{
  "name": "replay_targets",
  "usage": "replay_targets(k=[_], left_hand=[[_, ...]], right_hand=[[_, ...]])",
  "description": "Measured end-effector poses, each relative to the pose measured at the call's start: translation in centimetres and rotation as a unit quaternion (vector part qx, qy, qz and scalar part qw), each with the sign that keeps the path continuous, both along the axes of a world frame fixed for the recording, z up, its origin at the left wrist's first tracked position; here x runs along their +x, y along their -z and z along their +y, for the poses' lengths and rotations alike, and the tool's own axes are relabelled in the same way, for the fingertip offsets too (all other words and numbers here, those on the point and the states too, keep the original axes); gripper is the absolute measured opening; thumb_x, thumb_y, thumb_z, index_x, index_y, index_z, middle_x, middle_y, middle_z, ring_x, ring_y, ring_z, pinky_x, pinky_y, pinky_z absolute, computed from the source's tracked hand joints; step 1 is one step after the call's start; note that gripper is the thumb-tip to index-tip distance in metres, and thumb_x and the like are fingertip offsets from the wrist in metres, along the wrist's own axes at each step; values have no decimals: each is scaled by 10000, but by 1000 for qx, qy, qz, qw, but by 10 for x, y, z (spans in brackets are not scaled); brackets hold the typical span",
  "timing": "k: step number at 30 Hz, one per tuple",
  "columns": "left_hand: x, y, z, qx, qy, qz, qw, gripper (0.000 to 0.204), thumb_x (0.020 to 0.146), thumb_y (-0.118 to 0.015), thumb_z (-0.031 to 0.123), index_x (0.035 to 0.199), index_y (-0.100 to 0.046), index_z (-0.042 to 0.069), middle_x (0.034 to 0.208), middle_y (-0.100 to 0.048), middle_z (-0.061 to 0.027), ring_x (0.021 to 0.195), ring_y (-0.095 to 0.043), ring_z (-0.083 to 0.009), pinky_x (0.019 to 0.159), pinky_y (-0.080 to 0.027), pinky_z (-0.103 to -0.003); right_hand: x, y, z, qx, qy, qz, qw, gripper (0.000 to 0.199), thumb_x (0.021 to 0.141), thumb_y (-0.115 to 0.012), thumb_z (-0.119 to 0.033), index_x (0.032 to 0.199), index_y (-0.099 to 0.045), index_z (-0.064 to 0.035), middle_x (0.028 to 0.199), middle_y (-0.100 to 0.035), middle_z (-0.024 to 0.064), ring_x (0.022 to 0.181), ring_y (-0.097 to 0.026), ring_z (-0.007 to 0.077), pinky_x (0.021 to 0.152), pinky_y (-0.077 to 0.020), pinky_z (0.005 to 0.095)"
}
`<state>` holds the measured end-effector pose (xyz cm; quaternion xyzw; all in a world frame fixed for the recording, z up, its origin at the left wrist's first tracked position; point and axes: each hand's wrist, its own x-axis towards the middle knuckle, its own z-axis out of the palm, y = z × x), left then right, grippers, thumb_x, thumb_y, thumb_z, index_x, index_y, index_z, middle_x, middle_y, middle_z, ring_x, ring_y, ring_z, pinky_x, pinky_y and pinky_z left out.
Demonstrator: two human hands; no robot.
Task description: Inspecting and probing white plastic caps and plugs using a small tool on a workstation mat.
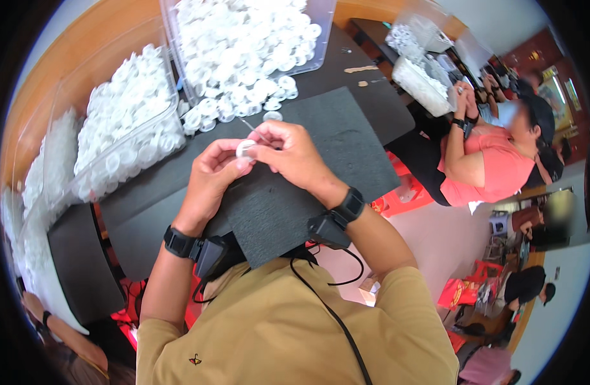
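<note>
Both hands meet over a dark mat [279, 218] on the table. Between the thumb and fingers of my left hand [211, 176] is a small round white plastic piece [245, 148]. My right hand [298, 157] pinches a thin metal tool [250, 126], whose tip points up and to the left, past the piece. The right thumb also lies against the piece's edge. Just beyond my fingers, loose white round pieces [234, 106] are heaped on the table. One single white cap-like piece [272, 116] lies closest to my right hand.
A clear bin [324, 45] full of white pieces stands tipped toward the heap. Another full clear bin [131, 154] sits at the left. On the right, a person in a coral shirt [481, 167] works by a white container [423, 90]. Red stools [404, 196] stand beside the table.
</note>
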<state>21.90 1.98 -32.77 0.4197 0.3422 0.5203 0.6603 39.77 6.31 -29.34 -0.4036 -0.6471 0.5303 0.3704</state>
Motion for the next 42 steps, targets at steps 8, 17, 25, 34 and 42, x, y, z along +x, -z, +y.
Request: replay_targets(k=[8, 17, 25, 34, 42], left_hand=[[0, 3, 2, -10, -40, 17, 999, 283, 855, -681, 30, 1123, -591, 13, 1045, -646, -50, 951, -622, -112, 866, -515, -264], [2, 4, 0, -19, -71, 10, 997, 284, 851, -684, 15, 1120, -595, -3, 1037, -653, -66, 912, -631, -113, 830, -531, -252], [-5, 7, -1, -15, -56, 39, 998, 284, 902, -637, 86, 1171, -570, 28, 1101, -626, -40, 994, -601, -110, 892, -487, -257], [-2, 2, 2, -28, -38, -43, 998, 308, 878, -675, 47, 1170, -585, 11, 1103, -639, -71, 1007, -616, -132, 886, -509, -258], [-5, 2, 1, -21, -36, -41, 998, 378, 860, -690, 30, 1221, -577, 21, 1136, -641, -86, 1024, -624, -147, 895, -516, -268]], right_hand=[[-4, 7, 0, 129, 12, -18, 991, 148, 804, -700, -115, 885, -636, -9, 732, -628, 9, 610, -531, 45, 551, -444, 224], [-7, 7, -1, 154, 30, -18, 988, 157, 796, -705, -133, 833, -618, -7, 658, -618, 48, 596, -561, 96, 561, -463, 270], [-6, 0, -4, 156, 1, -57, 986, 184, 858, -660, -184, 924, -637, -13, 738, -645, 72, 677, -605, 111, 634, -490, 282], [32, -32, -22, 280, -10, -232, 932, 447, 844, -510, 48, 1243, -614, -125, 818, -639, 147, 694, -634, 270, 638, -502, 363], [22, -38, -29, 338, -25, -315, 887, 420, 826, -532, 26, 1187, -644, -157, 742, -600, 98, 665, -606, 294, 602, -484, 409]])
